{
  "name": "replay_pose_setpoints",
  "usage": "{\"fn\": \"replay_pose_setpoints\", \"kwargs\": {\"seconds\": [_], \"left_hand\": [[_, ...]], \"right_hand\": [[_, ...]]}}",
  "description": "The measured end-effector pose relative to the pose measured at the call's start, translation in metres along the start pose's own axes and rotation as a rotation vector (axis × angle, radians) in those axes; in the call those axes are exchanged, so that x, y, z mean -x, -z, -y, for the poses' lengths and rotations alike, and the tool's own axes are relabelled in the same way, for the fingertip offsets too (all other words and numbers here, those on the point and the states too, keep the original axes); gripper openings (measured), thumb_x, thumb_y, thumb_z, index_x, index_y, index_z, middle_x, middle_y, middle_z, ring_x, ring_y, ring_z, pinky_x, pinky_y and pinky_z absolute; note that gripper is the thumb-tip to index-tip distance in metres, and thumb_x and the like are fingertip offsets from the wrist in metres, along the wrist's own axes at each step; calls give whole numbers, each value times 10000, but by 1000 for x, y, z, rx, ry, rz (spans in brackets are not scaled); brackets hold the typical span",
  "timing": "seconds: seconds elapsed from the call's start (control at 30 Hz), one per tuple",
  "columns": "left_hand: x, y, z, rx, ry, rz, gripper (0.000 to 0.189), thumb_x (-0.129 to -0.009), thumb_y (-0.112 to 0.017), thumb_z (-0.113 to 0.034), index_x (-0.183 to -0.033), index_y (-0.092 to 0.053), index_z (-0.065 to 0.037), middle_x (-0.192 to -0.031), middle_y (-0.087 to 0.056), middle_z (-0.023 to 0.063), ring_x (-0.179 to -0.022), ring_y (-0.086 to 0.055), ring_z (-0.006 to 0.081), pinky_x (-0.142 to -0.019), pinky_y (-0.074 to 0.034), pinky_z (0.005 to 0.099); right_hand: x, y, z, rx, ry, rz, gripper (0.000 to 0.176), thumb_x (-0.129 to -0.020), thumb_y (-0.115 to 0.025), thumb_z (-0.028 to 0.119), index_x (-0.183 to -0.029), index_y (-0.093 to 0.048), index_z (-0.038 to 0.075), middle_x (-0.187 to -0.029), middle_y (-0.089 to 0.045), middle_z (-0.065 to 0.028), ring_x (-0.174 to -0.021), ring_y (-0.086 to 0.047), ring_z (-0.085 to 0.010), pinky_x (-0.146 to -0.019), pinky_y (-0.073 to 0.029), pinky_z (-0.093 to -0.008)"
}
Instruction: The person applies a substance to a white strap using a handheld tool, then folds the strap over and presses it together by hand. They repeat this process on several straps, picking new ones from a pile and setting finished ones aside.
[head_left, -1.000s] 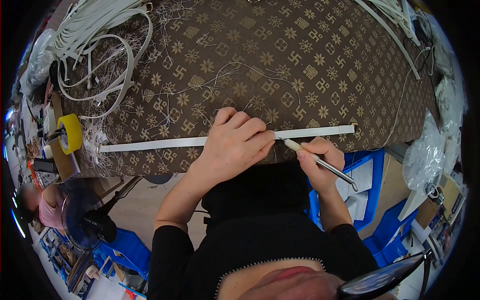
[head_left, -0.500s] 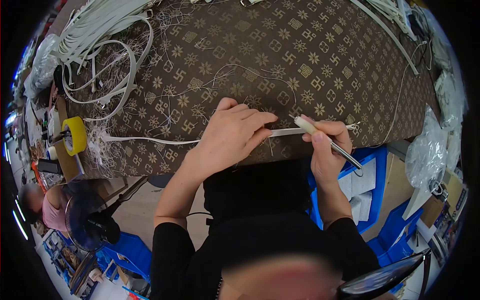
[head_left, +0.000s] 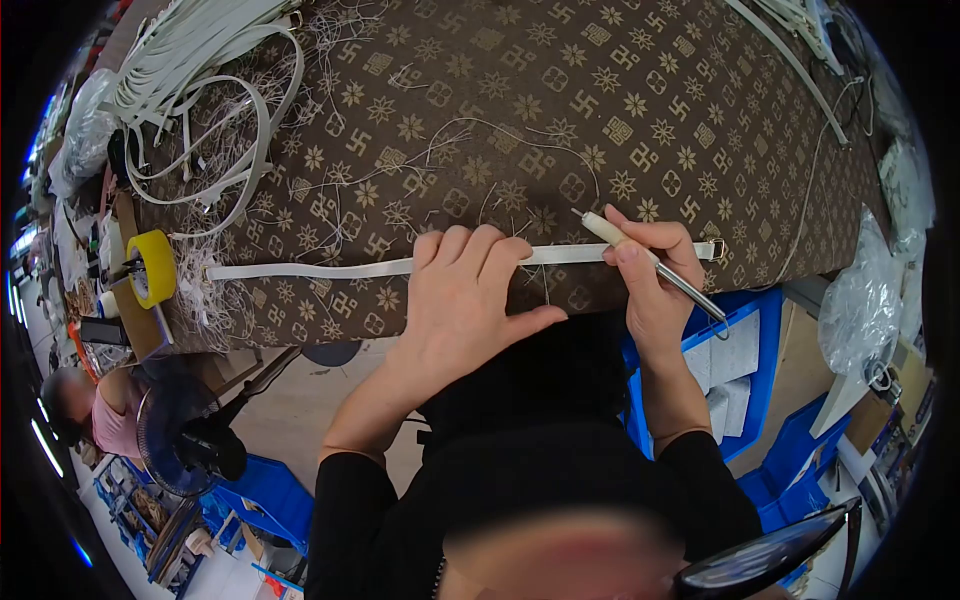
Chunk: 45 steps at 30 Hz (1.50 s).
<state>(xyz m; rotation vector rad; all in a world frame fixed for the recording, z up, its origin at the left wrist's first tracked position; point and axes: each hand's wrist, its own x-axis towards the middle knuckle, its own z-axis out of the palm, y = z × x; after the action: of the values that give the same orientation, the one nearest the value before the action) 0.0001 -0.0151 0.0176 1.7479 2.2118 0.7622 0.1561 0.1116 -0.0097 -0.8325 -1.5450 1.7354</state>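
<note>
A narrow white strap [head_left: 330, 271] lies from left to right along the near edge of the patterned brown cloth [head_left: 480, 100], with a metal buckle [head_left: 718, 249] at its right end. My left hand [head_left: 460, 300] rests on the middle of the strap, its fingers bent over it and the thumb stretched to the right. In my right hand [head_left: 655, 285] is a pen-like tool [head_left: 655, 268] with a whitish front and a metal shaft, its tip pointing up and left just above the strap. Loose threads [head_left: 545, 285] stick out beside the strap near my left hand.
Bundled white straps [head_left: 190, 60] and tangled thread lie at the upper left. Yellow tape [head_left: 151, 270] stands at the left edge. Below the table are a fan [head_left: 185, 435] and a blue crate [head_left: 765, 370]. Another person [head_left: 115, 415] is at the lower left.
My left hand has turned and flattened onto the strap, its thumb now lower. My right hand has shifted slightly, with the tool tip a little higher. The buckle end shows more clearly.
</note>
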Motion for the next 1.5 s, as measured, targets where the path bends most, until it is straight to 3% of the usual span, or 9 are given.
{"fn": "replay_pose_setpoints", "kwargs": {"seconds": [0.1, 0.27, 0.5, 0.57, 0.7, 0.83, 1.07, 1.27, 1.5], "left_hand": [[-1, -11, -2, -31, 22, -57, 501, -627, -848, -413, -935, -589, -114, -880, -570, 15, -812, -535, 224, -769, -360, 364], [-2, -20, 5, -33, -2, -162, 270, -712, -798, -198, -854, -583, -116, -769, -562, 12, -710, -529, 216, -710, -367, 343], [-2, -17, 11, 9, -31, -154, 200, -715, -737, -85, -857, -595, -90, -742, -530, 28, -703, -524, 220, -699, -378, 350], [-1, -14, 14, 88, -44, -114, 210, -722, -725, -59, -879, -590, -90, -761, -537, 33, -715, -533, 224, -715, -388, 355], [-2, -11, 14, 97, -42, -90, 208, -737, -716, -46, -889, -582, -91, -781, -542, 36, -736, -541, 225, -732, -394, 357], [-2, -10, 15, 76, -59, -68, 211, -768, -713, -65, -915, -565, -96, -805, -545, 35, -753, -539, 222, -738, -391, 356], [-2, -10, 16, 69, -65, -51, 201, -821, -681, -87, -966, -542, -91, -817, -547, 30, -766, -534, 218, -742, -388, 356], [-3, -9, 15, 116, -40, -46, 213, -824, -672, -44, -987, -540, -81, -824, -593, 67, -754, -555, 266, -731, -402, 379], [-5, -7, 20, 163, -57, -56, 224, -789, -703, -38, -940, -544, -81, -804, -574, 40, -748, -558, 228, -730, -404, 359]], "right_hand": [[0, 1, -2, -16, 41, 6, 110, -929, -588, 33, -1020, -572, -25, -835, -648, -81, -890, -672, -177, -1056, -435, -438], [1, 3, -4, 1, 76, 59, 164, -888, -664, 35, -1018, -587, -30, -970, -648, -115, -1027, -631, -200, -1017, -457, -380], [2, 3, -2, -26, 42, 31, 171, -876, -666, 14, -1022, -586, -24, -918, -650, -103, -946, -645, -191, -1023, -455, -384], [0, 9, -7, -25, 233, 137, 137, -885, -625, 1, -1011, -578, -19, -875, -628, -120, -848, -656, -207, -824, -517, -318], [14, 14, 2, 211, 267, 212, 197, -822, -689, -4, -1001, -607, 4, -807, -612, -90, -700, -543, -154, -659, -423, -267], [20, 7, -6, 366, 325, 165, 209, -748, -777, 50, -909, -645, 31, -719, -654, -82, -587, -612, -203, -522, -459, -283], [19, 4, -5, 395, 316, 210, 192, -791, -730, -1, -953, -633, 34, -749, -625, -63, -644, -557, -154, -602, -424, -270], [14, 2, -6, 480, 416, 231, 218, -767, -750, -1, -947, -637, 44, -737, -651, -75, -608, -591, -180, -554, -444, -278], [14, 1, -6, 509, 439, 224, 224, -741, -782, 37, -918, -646, 46, -727, -659, -83, -589, -613, -206, -521, -461, -286]]}}
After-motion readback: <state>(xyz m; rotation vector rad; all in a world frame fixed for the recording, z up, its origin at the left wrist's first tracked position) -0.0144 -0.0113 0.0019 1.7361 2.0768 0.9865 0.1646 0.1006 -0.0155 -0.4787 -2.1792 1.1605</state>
